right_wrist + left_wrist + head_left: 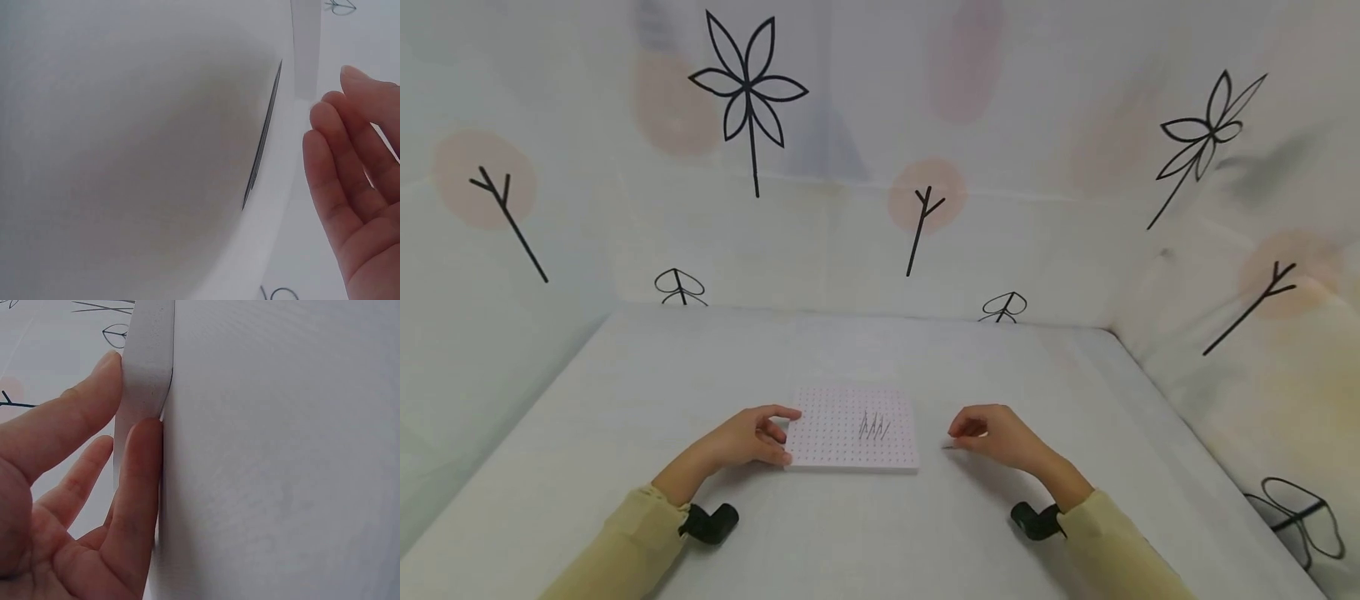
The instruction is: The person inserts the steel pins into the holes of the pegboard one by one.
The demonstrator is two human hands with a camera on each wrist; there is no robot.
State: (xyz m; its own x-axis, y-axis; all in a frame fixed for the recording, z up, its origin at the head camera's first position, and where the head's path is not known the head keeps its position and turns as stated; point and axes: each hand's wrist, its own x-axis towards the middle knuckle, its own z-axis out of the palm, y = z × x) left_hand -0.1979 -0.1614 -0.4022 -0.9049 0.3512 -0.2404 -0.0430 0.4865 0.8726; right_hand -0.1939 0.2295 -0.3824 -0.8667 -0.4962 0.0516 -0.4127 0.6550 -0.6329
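Observation:
A white board (820, 437) with a grid of small holes lies flat on the table. Several thin dark pins (874, 427) form a zigzag cluster on its right half; which strokes are shadows I cannot tell. My left hand (745, 437) touches the board's left edge and front corner with thumb and fingers, fairly straight in the left wrist view. Right of the board, my right hand (1000, 433) hovers with fingers gently bent, nothing visible between them. Thin pointed metal pins (262, 134) lie side by side on the table near those fingers, apart from them in the right wrist view.
The white-covered table (865, 533) meets a patterned cloth wall (850, 242) at the back and sides. A dark wrist device (713, 523) sits under the left sleeve and another (1036, 521) under the right.

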